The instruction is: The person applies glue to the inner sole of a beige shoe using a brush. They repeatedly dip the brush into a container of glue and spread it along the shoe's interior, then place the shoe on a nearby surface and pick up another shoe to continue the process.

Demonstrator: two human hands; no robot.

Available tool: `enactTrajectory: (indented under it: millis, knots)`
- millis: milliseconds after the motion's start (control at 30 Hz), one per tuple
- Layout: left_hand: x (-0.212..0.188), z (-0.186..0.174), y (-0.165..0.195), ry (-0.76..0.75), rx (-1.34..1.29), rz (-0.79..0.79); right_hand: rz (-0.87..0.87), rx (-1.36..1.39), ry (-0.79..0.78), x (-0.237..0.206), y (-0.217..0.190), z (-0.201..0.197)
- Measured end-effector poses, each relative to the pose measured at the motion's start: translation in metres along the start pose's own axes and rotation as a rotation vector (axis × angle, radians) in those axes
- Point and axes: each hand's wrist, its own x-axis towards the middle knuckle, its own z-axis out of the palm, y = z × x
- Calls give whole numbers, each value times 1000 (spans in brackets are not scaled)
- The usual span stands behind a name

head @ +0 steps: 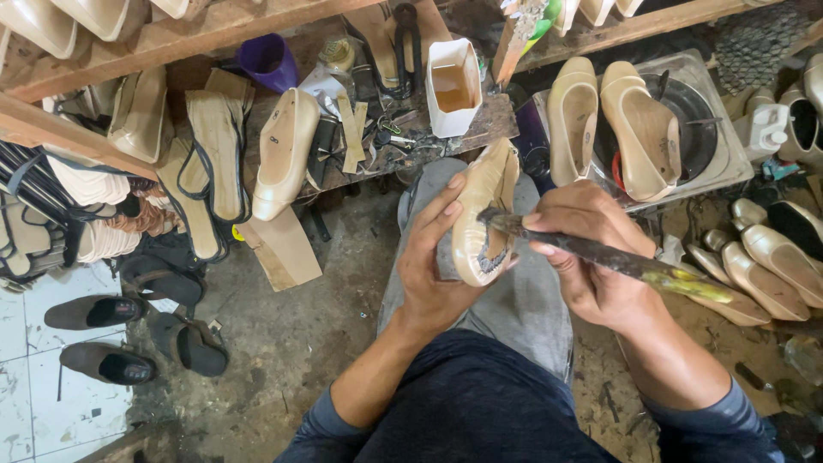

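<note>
Gripping a beige shoe (482, 219) sole-up over the lap, left hand (433, 266) fingers are wrapping its side; right hand (583, 257), just right of the shoe, is clasping a brush (600, 255) whose tip is touching the heel, the shoe's long axis pointing away.

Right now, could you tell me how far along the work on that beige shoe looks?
Looks done: several beige shoes lie finished-looking at the right, and two more rest on a tray. In hand: the left hand holds a beige shoe sole-up while the right hand presses a dark-handled brush to its heel end, where a dark patch shows. Left: most of that sole remains bare.
</note>
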Motion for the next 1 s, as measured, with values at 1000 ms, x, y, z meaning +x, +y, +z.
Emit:
enactTrajectory:
  millis: [1000]
  knots:
    - [-3,-2,5,-52,-94,-71,-250,106,26,7,5,1]
